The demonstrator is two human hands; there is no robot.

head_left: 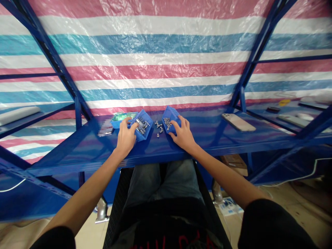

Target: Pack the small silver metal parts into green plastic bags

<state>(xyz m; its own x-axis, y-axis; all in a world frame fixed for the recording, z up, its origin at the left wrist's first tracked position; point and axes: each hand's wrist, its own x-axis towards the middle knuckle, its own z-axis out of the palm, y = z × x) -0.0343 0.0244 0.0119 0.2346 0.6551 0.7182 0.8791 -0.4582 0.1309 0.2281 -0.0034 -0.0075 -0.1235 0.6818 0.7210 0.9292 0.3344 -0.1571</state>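
Note:
My left hand [126,139] is at the left side of a blue plastic bin [148,133]. Its thumb reaches over the rim and its fingers lie along the outer side, gripping the bin. Inside lie silvery metal pins or bolts [142,125]. A second blue bin [169,112], holding small screws [167,122], stands to the right. My right hand [184,135] grips its near right side, with fingers curled over the edge and thumb low at the front. Several loose screws [158,127] are scattered on the tabletop between the two bins.
Left of my left hand, a blue container [116,123] holds green plastic packets. A phone [238,122] lies on the blue table [207,138] at right. Blue metal posts [255,52] frame both sides, and a striped plastic sheet [160,45] hangs behind.

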